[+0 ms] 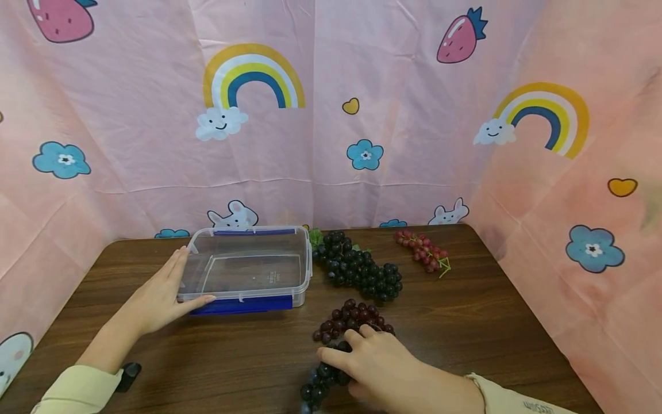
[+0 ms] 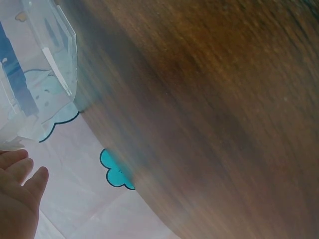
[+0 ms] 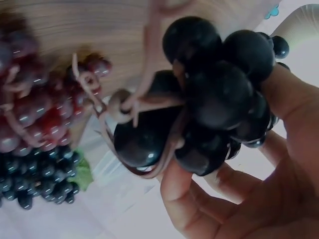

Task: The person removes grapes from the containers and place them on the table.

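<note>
My right hand (image 1: 383, 365) holds a bunch of black grapes (image 1: 323, 379) at the front of the table. Thumb and fingers curl round the large dark grapes (image 3: 219, 94) in the right wrist view, with a brownish stem looping out. A bunch of dark red grapes (image 1: 351, 316) lies just behind this hand. On the left, my left hand (image 1: 160, 296) lays its straight fingers along the side of a clear plastic container (image 1: 305, 270) with blue latches, thumb at the front rim. The container has no lid on top, and no grapes show inside.
Right of the container, a large bunch of black grapes (image 1: 357, 270) with a green leaf lies on the table (image 1: 455, 345). A smaller bunch of red grapes (image 1: 424, 252) lies at the back right. A printed pink cloth (image 1: 331, 190) hangs behind and beside the table.
</note>
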Tool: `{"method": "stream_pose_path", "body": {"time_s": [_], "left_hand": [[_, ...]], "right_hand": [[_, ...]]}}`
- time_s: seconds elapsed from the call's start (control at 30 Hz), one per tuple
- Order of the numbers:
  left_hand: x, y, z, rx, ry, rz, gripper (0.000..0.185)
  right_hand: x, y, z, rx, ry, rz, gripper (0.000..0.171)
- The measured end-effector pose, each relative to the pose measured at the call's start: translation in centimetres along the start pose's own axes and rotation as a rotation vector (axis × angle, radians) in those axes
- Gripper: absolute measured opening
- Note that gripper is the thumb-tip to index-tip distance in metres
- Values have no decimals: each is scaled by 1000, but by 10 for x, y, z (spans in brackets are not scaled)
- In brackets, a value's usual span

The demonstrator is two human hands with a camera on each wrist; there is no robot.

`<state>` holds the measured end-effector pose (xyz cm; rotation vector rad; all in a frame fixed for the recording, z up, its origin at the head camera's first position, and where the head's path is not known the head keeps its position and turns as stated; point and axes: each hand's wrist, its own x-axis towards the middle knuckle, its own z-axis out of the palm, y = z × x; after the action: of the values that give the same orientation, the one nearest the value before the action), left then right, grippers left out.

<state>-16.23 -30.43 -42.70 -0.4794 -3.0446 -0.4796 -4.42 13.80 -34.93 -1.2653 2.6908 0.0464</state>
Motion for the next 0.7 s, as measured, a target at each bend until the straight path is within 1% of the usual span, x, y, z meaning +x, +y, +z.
{"method": "stream_pose_path", "body": {"time_s": [0.17, 0.37, 0.6, 0.7], "left_hand": [[0, 0, 0, -6, -4, -5, 124], [0, 0, -1, -9, 1, -3, 124], [0, 1, -1, -18, -5, -1, 124], [-1, 0, -2, -22, -6, -4, 124]], "right_hand": [[-16, 12, 0, 42, -15, 34, 64], [-34, 27, 4, 69, 13, 64, 67], [-53, 44, 5, 147, 12, 150, 69], [-62, 51, 6, 161, 44, 168, 69]]}}
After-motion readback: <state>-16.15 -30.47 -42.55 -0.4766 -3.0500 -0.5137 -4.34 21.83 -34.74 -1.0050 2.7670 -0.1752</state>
